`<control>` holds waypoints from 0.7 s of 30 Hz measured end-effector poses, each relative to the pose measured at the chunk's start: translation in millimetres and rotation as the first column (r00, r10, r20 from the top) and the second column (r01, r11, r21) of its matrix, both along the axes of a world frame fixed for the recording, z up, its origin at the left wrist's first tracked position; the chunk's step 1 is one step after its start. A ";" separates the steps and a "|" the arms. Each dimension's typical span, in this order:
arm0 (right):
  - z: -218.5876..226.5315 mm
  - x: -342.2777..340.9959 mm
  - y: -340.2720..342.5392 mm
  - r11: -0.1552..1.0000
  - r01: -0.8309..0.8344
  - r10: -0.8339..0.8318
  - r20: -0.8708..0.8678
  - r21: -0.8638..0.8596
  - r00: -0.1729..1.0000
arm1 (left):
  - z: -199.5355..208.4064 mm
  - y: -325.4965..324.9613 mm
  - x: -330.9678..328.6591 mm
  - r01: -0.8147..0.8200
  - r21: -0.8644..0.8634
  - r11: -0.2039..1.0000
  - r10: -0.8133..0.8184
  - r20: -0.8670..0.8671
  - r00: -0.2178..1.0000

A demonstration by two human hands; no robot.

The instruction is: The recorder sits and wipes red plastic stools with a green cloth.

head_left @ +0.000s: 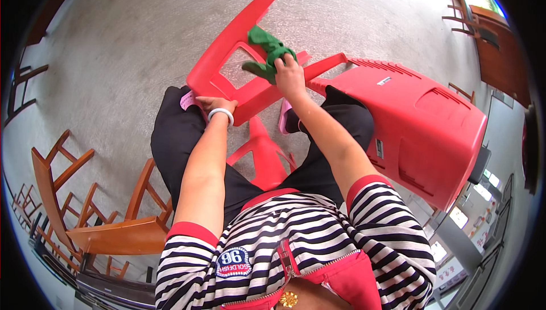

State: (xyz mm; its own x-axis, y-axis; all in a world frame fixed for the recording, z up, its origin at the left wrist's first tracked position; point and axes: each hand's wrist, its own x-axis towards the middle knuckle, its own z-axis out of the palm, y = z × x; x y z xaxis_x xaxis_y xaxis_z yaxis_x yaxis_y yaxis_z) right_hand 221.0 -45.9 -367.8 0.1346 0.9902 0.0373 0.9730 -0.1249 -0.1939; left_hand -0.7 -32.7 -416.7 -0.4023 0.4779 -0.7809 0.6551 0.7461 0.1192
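Note:
A red plastic stool [206, 70] lies tipped over in front of my knees, with one leg pointing to the far right. My left hand [218, 105], a white bangle on its wrist, grips the stool's near edge at the left. A crumpled green cloth [266, 42] is bunched in my right hand [291, 76], against the stool's frame. Its loose ends hang out over the stool and blur slightly. Another red plastic piece [263, 159], with openings between its struts, shows between my thighs; my body hides the rest.
To my right lies a large red plastic stack [432, 125], apparently nested stools, on its side. Wooden chairs [116, 236] stand at the near left, and more wooden furniture [500, 54] lines the far right. Grey speckled floor [148, 20] spreads out ahead.

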 end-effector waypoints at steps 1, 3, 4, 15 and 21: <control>-1.5 1.8 -20.3 0.998 0.056 -0.056 -0.033 0.002 0.998 | 2.7 -0.1 2.5 0.017 -0.027 0.999 -0.018 -0.010 1.000; -3.0 -13.9 -47.9 0.980 0.199 -0.199 -0.112 -0.008 0.974 | 1.9 -0.5 0.6 0.015 -0.003 1.000 -0.015 -0.009 1.000; -5.1 -25.8 -59.1 0.945 0.327 -0.326 -0.194 -0.030 0.925 | 1.1 0.0 -1.5 0.002 0.019 1.000 -0.002 -0.014 1.000; -30.3 25.4 -59.4 0.766 0.640 -0.595 -0.305 0.068 0.744 | 23.1 17.4 -3.8 0.062 -0.089 0.994 -0.056 0.076 0.996; 2.3 128.4 -0.3 0.706 0.702 -0.679 -0.196 0.088 0.708 | 18.8 19.6 -2.0 0.037 -0.091 0.995 -0.030 0.076 0.997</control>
